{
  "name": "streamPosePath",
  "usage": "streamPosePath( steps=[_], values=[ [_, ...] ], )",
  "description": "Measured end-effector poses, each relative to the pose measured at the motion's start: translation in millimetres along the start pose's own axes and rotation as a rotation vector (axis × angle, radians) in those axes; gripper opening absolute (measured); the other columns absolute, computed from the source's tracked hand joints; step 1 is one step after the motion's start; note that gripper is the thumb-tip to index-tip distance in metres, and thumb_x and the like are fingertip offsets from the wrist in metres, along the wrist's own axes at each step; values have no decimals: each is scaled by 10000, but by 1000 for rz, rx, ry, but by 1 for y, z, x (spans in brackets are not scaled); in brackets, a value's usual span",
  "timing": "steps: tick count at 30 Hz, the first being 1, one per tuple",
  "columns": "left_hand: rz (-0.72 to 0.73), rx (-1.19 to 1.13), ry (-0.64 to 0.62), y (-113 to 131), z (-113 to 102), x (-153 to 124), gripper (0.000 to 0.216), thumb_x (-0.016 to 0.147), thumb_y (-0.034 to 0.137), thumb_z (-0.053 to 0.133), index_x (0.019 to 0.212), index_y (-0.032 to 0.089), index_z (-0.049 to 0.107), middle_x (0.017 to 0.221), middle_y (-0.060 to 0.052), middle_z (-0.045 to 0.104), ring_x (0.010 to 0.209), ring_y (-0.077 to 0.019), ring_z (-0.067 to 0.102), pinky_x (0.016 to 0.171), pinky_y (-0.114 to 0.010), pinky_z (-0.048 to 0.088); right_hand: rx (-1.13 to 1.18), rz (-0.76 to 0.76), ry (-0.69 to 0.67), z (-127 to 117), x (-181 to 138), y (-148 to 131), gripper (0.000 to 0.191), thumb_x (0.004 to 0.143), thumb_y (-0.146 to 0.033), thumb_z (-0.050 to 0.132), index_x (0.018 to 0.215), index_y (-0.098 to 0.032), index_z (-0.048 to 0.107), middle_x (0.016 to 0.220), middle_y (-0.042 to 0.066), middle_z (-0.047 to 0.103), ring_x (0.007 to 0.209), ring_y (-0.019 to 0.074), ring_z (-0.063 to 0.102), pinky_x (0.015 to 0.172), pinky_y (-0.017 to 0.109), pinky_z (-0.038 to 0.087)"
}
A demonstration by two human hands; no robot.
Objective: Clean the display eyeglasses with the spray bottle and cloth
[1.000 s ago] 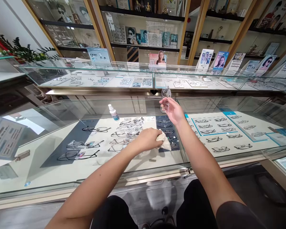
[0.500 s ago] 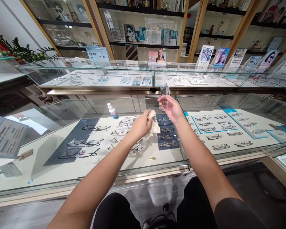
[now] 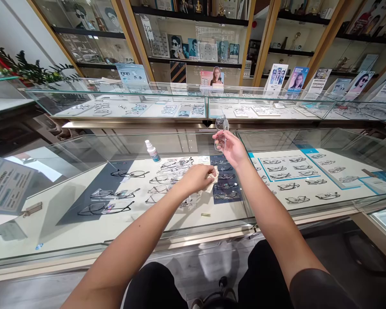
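My right hand (image 3: 233,149) is raised above the glass counter (image 3: 83,189), pinching a pair of clear glasses (image 3: 221,131) that stand upright above its fingers. My left hand (image 3: 196,178) is closed on a cream cleaning cloth (image 3: 212,179), just below and to the left of the glasses and a little above the counter top. A small white spray bottle (image 3: 152,151) with a blue label stands on the glass to the left of both hands.
Inside the case lie several eyeglass frames (image 3: 125,174) on dark and white mats. A tilted info card (image 3: 6,184) stands at the left edge. Behind is a second glass case (image 3: 131,107) and shelves with posters. My knees (image 3: 263,266) are under the counter edge.
My left hand lifted the cloth from the counter towards the glasses, then dropped it a little lower again. The right hand has held the glasses almost still.
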State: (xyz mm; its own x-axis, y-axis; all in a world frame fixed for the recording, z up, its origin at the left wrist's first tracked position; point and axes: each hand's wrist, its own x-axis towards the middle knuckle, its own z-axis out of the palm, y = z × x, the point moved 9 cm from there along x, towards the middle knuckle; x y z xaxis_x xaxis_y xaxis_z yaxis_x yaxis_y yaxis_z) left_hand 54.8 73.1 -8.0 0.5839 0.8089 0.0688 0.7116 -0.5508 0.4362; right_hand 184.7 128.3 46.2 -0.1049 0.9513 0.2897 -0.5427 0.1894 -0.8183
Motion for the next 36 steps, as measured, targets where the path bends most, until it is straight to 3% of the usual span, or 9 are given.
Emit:
streamPosePath(
  steps=[3, 7, 11, 19, 28, 36],
  values=[
    [-103, -400, 141, -11, -10, 1, 92, 899, 306, 719, 941, 224, 723, 933, -64, 789, 880, -264, 721, 799, -364, 499, 1, -2, 14, -2, 0, 0, 192, 953, -431, 790, 926, -242, 765, 977, 32, 814, 809, 140, 655, 681, 246, 503],
    [-127, -967, 412, -24, -35, -2, 347, 833, 484, 848, 936, 201, 676, 873, -45, 742, 755, -181, 658, 719, -302, 497, 9, 3, 22, -3, 1, 1, 189, 927, -419, 805, 921, -234, 767, 963, 30, 814, 800, 136, 659, 673, 242, 499],
    [-79, -1212, 627, -29, -59, -11, 477, 755, 538, 945, 935, 207, 652, 852, -6, 690, 724, -132, 609, 690, -262, 520, -26, 21, 59, -3, -1, 2, 210, 926, -442, 811, 914, -238, 760, 962, 25, 813, 790, 136, 663, 664, 247, 500],
    [-4, -1234, 578, -17, -58, -10, 469, 747, 537, 973, 919, 204, 692, 986, -19, 696, 836, -136, 638, 719, -257, 582, -98, -18, 39, 9, -7, 4, 289, 851, -522, 865, 921, -252, 788, 1013, 22, 823, 833, 147, 671, 721, 259, 519],
    [2, -1186, 506, -14, -52, -6, 471, 690, 476, 1007, 931, 186, 724, 954, -25, 718, 748, -121, 615, 692, -267, 553, -116, -41, 28, 18, -12, 6, 331, 814, -569, 892, 921, -271, 796, 1002, 10, 824, 848, 164, 663, 765, 283, 536],
    [-87, -1289, 605, -34, -58, -7, 436, 800, 491, 904, 995, 226, 618, 868, 12, 680, 743, -128, 620, 647, -237, 525, -108, -38, 24, 17, -12, 1, 313, 841, -566, 866, 917, -274, 783, 1052, 18, 816, 933, 180, 678, 817, 297, 551]
  ],
)
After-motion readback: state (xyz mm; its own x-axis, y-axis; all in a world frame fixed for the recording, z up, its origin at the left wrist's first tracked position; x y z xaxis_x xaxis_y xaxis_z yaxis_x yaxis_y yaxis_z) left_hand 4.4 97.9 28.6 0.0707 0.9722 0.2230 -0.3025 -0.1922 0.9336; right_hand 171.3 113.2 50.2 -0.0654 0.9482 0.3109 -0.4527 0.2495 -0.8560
